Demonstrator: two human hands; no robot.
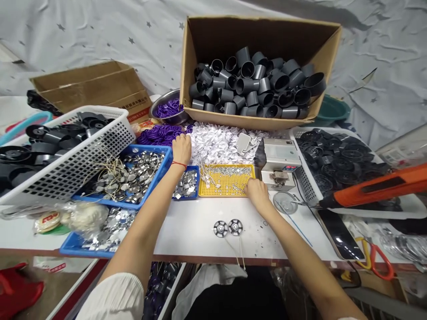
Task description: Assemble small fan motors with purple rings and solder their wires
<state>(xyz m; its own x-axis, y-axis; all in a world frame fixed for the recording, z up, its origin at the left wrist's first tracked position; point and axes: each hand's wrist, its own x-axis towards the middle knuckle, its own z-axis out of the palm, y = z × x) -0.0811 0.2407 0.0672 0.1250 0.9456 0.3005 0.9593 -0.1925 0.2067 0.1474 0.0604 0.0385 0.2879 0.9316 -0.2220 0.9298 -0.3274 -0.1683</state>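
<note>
My left hand (182, 150) reaches to the back, between a pile of purple rings (159, 134) and a heap of small white pieces (216, 140). Its fingers are curled down, hiding whatever they hold. At the right side of a yellow perforated tray (216, 191), my right hand (256, 192) has its fingertips pressed together among tiny silver metal parts (230, 170); anything in them is too small to make out. On the white table in front of me lie two round black-and-silver discs (227, 228), side by side, with pale wires trailing over the table edge.
A big carton (253, 121) of dark grey cylinders stands behind. Left are a white basket (96, 153) and a blue tray (140, 205) of metal discs. Right are a small machine (280, 153), an orange tool (376, 186), a phone (340, 233) and scissors (382, 262).
</note>
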